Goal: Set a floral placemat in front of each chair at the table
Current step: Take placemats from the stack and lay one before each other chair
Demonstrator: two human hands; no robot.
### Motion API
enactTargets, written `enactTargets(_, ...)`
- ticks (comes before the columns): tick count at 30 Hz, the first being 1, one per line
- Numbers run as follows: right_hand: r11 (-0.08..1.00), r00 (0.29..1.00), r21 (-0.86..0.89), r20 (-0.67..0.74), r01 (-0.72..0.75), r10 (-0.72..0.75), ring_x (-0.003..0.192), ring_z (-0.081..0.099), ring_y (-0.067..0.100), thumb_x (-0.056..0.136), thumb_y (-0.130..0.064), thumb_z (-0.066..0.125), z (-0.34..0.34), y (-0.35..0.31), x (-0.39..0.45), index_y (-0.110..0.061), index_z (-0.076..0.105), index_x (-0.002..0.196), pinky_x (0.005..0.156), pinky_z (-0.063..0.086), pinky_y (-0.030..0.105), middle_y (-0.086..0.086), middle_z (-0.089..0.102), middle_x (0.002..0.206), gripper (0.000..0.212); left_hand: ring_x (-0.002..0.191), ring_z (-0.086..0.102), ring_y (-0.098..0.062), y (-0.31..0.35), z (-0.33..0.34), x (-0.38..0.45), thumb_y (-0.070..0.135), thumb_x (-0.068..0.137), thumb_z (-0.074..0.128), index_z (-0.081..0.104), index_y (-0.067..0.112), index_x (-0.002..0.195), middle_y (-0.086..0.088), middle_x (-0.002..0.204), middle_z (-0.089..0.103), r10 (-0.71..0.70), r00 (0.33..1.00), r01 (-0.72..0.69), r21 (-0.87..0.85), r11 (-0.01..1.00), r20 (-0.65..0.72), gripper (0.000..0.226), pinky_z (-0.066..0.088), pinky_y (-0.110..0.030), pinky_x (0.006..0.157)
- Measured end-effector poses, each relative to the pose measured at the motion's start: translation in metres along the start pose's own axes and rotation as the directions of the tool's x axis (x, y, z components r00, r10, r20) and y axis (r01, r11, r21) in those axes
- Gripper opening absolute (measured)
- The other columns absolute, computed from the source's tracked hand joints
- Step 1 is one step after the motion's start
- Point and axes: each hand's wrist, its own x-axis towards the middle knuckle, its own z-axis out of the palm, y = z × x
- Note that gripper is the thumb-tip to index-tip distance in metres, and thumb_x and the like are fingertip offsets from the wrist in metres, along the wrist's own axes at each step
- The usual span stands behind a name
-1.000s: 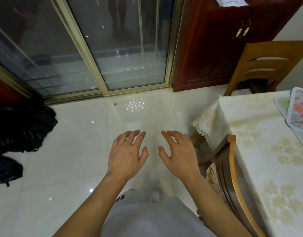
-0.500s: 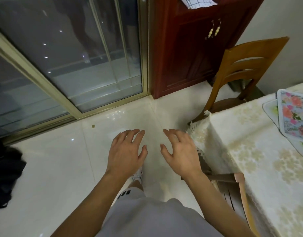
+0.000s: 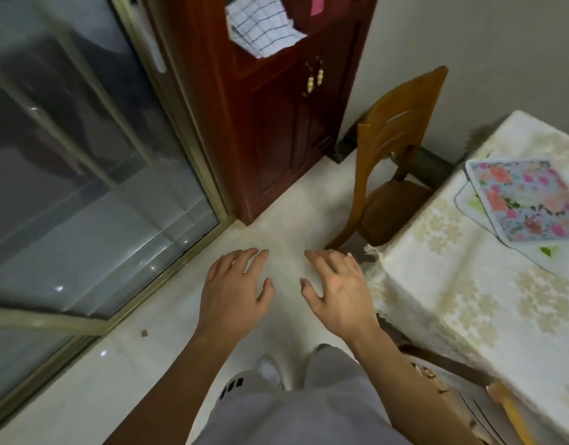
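A stack of floral placemats (image 3: 524, 200) lies on the table (image 3: 453, 300) at the right, its top mat pink and orange flowered, a white-edged one peeking out beneath. A wooden chair (image 3: 392, 149) stands at the table's far end near the wall. Another chair's back (image 3: 508, 409) shows at the bottom right, tucked against the table's near side. My left hand (image 3: 235, 290) and my right hand (image 3: 337, 290) hover palm-down over the floor, fingers spread and relaxed, holding nothing, well left of the placemats.
A dark red cabinet (image 3: 276, 117) with a checked cloth (image 3: 260, 27) hanging from its top stands ahead. Sliding glass doors (image 3: 68, 171) fill the left. The pale tiled floor (image 3: 286, 213) runs between the doors and the table. A cream tablecloth covers the table.
The view has swung right and forward: the cabinet, far chair and table now sit nearer the centre. The dark bags at the left are out of sight. Both hands keep the same spread pose.
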Motion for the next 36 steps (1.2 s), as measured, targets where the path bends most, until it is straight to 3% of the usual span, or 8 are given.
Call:
enactTargets(8,0.977,0.975,0.023,-0.057,-0.212,0.213,0.128,0.050,0.024,0.097,-0.043,0.049,-0.012,0.045,0.048,-0.019,0.053,0.141,0.114,0.032,0.047,0.004,0.059,0.132,0.050,0.121,0.052,-0.022,0.032,0.012,0.106,0.038,0.090,0.044,0.055,0.017,0.134,0.000,0.133,0.059,0.245,0.968,-0.246,0.021,0.969,0.063,0.050,0.044,-0.040,0.099)
enactTargets(19,0.889,0.869,0.123,-0.189,-0.440,0.457,0.125,0.052,0.025,0.096,-0.040,0.052,-0.057,0.156,0.100,-0.017,0.056,0.139,0.110,0.038,0.047,0.005,0.059,0.134,0.049,0.122,0.052,-0.018,0.146,0.031,0.242,0.039,0.092,0.047,0.056,0.019,0.134,0.002,0.133,0.060,0.525,0.842,-0.530,0.006,0.848,0.123,0.048,0.043,-0.036,0.101)
enactTargets(27,0.752,0.698,0.166,-0.286,-0.638,0.656,0.121,0.056,0.028,0.093,-0.039,0.056,-0.077,0.226,0.084,-0.017,0.059,0.135,0.108,0.040,0.049,0.008,0.063,0.128,0.047,0.129,0.046,-0.017,0.234,0.059,0.299,0.044,0.095,0.040,0.047,0.023,0.143,0.004,0.141,0.053,0.673,0.711,-0.686,-0.009,0.727,0.204,0.052,0.040,-0.037,0.106)
enactTargets(36,0.543,0.474,0.219,-0.301,-0.811,0.828,0.122,0.056,0.031,0.093,-0.036,0.061,-0.095,0.288,0.070,-0.014,0.055,0.140,0.109,0.040,0.051,0.012,0.062,0.132,0.052,0.123,0.052,-0.020,0.320,0.093,0.357,0.043,0.094,0.047,0.050,0.017,0.139,-0.002,0.134,0.059,0.793,0.557,-0.804,-0.077,0.590,0.247,0.053,0.044,-0.038,0.100)
